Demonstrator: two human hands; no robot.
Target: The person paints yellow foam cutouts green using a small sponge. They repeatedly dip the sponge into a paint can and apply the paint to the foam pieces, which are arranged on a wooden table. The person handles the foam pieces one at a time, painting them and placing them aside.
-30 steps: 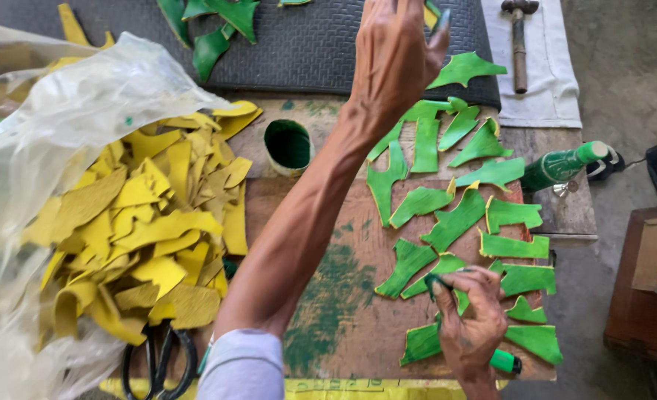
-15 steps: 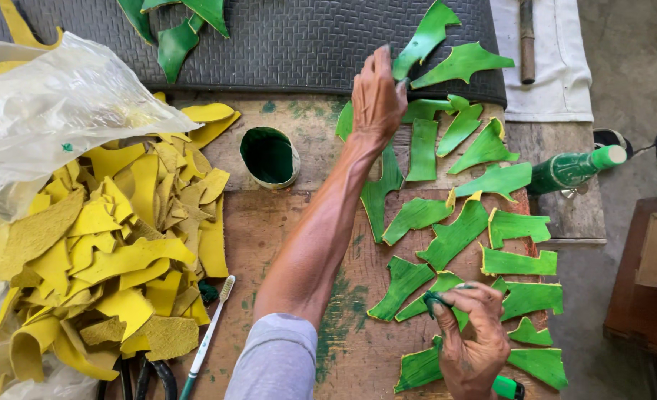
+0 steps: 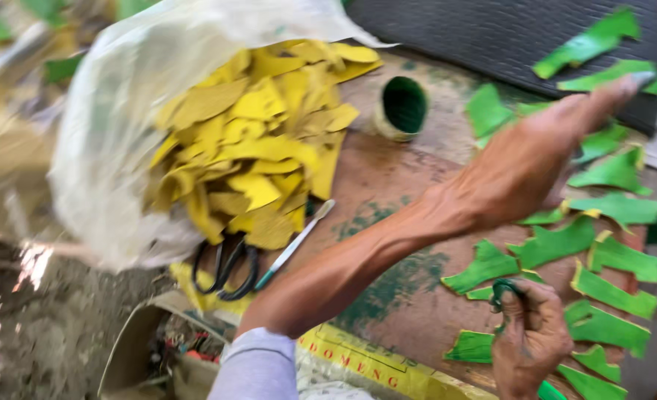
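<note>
Green leaf-shaped cutouts lie spread over the tabletop's right side, while the yellow pile spills from its clear bag at the left edge, scissors just below it. Your left hand reaches out flat, fingers extended, gripping nothing; aim it squarely at one piece. Your right hand is closed around a green-tipped tool near the front edge; hold it clear of the cutouts.
</note>
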